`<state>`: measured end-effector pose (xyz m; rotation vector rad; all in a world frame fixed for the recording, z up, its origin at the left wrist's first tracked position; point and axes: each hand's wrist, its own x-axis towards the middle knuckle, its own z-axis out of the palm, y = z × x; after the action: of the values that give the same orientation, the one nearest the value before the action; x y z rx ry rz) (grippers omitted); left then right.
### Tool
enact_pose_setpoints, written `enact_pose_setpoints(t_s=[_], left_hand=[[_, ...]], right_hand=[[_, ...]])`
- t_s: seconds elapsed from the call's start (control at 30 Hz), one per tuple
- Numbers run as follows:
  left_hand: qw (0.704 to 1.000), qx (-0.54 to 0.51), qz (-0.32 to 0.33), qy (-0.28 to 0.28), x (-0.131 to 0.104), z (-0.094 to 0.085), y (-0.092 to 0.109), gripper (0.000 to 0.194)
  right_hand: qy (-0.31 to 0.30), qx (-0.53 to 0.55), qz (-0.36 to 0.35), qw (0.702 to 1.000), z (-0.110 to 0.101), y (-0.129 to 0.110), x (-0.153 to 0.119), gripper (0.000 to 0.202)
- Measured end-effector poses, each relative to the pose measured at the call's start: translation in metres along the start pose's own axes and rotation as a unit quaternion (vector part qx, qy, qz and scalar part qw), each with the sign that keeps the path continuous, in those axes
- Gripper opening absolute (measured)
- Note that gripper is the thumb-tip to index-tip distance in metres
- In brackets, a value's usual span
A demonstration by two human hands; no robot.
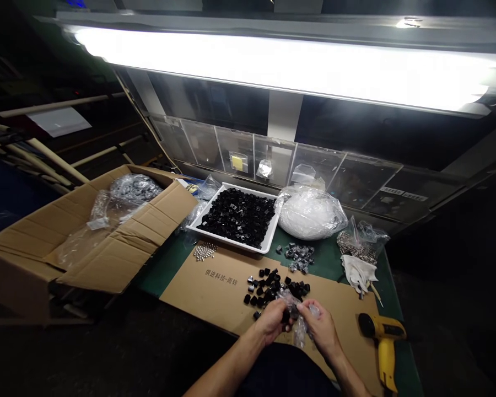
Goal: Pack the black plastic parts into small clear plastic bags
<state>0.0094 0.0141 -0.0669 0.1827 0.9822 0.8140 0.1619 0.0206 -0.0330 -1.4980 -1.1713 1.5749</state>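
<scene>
My left hand (273, 320) pinches a small black plastic part (286, 316) at the near edge of a cardboard sheet (215, 281). My right hand (320, 325) grips a small clear plastic bag (301, 330) right beside that part, and the two hands touch. Just beyond them lies a loose heap of the same black parts (273, 286). A cluster of bagged parts (300, 256) sits further back on the green mat.
A white tray of black parts (236, 216) stands at the back, with a full clear bag (312, 214) to its right. An open cardboard box (86, 237) is at left. Small steel balls (204, 251), white gloves (357, 273) and a yellow power tool (383, 339) lie around.
</scene>
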Motion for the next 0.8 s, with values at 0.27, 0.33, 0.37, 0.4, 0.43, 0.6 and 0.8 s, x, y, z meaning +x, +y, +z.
enact_pose_setpoints(t_s=[0.27, 0.33, 0.37, 0.4, 0.43, 0.6, 0.8], left_hand=[[0.991, -0.103, -0.054, -0.061, -0.006, -0.016, 0.008, 0.057], [0.988, -0.122, -0.058, -0.07, -0.007, -0.019, 0.007, 0.056], [0.987, -0.13, -0.06, -0.072, -0.008, -0.02, 0.006, 0.055], [0.986, -0.137, -0.061, -0.074, -0.009, -0.021, 0.005, 0.054], [0.985, -0.143, -0.061, -0.076, -0.009, -0.023, 0.005, 0.053], [0.984, -0.155, -0.06, -0.069, -0.009, -0.028, 0.002, 0.043], [0.988, -0.137, -0.074, 0.003, 0.007, -0.031, -0.009, 0.027]], right_hand=[[0.004, -0.189, -0.073, 0.979, 0.002, -0.015, -0.013, 0.035], [0.001, -0.215, -0.079, 0.973, 0.004, -0.02, -0.016, 0.036], [-0.002, -0.221, -0.081, 0.972, 0.005, -0.022, -0.017, 0.037], [-0.005, -0.227, -0.083, 0.97, 0.007, -0.023, -0.018, 0.037], [-0.007, -0.232, -0.086, 0.969, 0.008, -0.025, -0.019, 0.036], [-0.009, -0.248, -0.061, 0.967, 0.009, -0.031, -0.021, 0.034], [-0.007, -0.188, -0.017, 0.982, 0.0, -0.024, -0.017, 0.023]])
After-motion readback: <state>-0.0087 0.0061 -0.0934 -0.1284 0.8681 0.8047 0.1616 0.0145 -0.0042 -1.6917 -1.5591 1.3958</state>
